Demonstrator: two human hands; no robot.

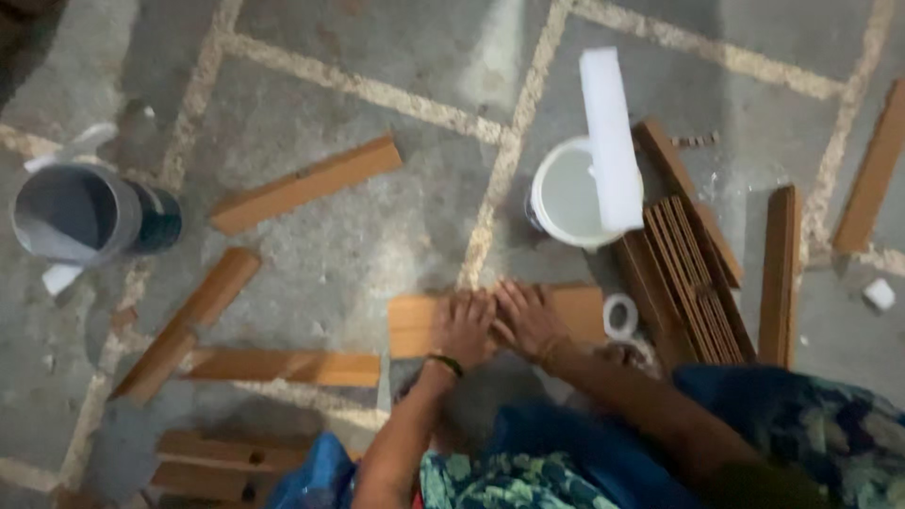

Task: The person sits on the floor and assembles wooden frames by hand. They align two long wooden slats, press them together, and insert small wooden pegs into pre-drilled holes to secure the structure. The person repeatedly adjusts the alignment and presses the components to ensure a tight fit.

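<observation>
A flat, smooth, pale-orange wooden board [495, 320] lies on rough grey stone floor [377, 236] crossed by gritty pale seams. It sits just below a round white bucket [568, 198], which has a long white foam strip [611, 141] resting across it. The left hand [468, 327] and right hand [526, 319] press flat on the board's middle, side by side, fingers extended and close together. Ribbed brown slats [693, 283] lie stacked right of the board.

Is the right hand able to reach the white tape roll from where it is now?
Probably yes. The right hand lies flat on the wooden board, and the white tape roll sits on the floor just beside it, with nothing between them.
</observation>
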